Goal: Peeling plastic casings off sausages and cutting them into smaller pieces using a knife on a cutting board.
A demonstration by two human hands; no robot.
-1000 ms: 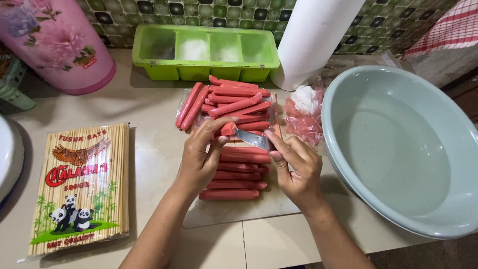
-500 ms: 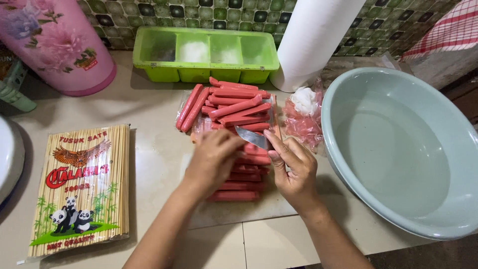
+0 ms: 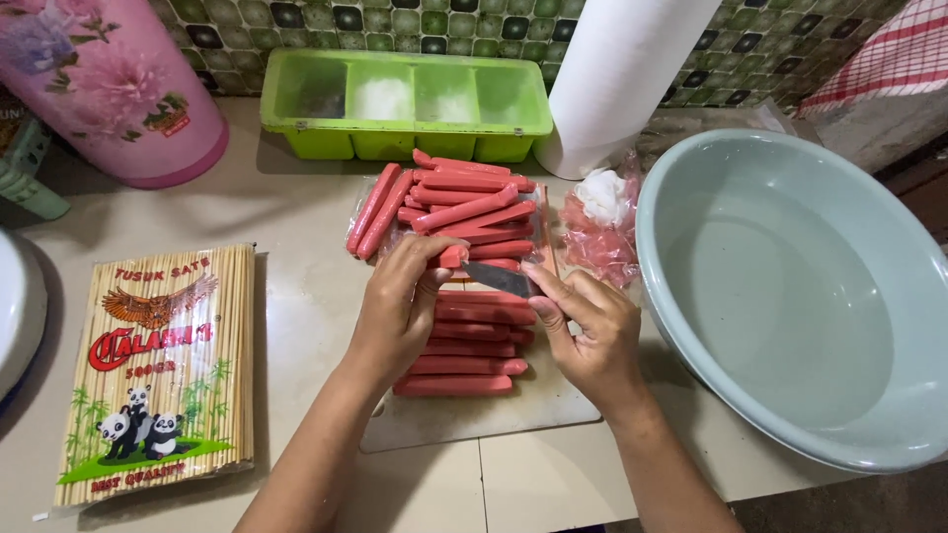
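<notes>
My left hand [image 3: 395, 311] pinches the end of one red sausage [image 3: 452, 256] over the middle of the pile. My right hand [image 3: 591, 328] grips a small knife [image 3: 497, 278], its blade pointing left and touching that sausage. Several red sausages [image 3: 464, 202] lie heaped in an opened clear wrapper at the far side. More sausages [image 3: 464, 365] lie in a neat row on a white cutting board [image 3: 474, 419] beneath my hands.
A large pale grey-green basin [image 3: 810, 296] stands at the right. A green compartment tray [image 3: 405, 104], a white paper roll [image 3: 622, 79] and a pink floral container [image 3: 109, 89] line the back. A packet of bamboo skewers [image 3: 158, 375] lies left. Crumpled plastic casings [image 3: 602, 222] sit beside the basin.
My left hand dipped lower over the row of sausages, then came back up to pinch a sausage end against the knife blade. My right hand stayed nearly in place.
</notes>
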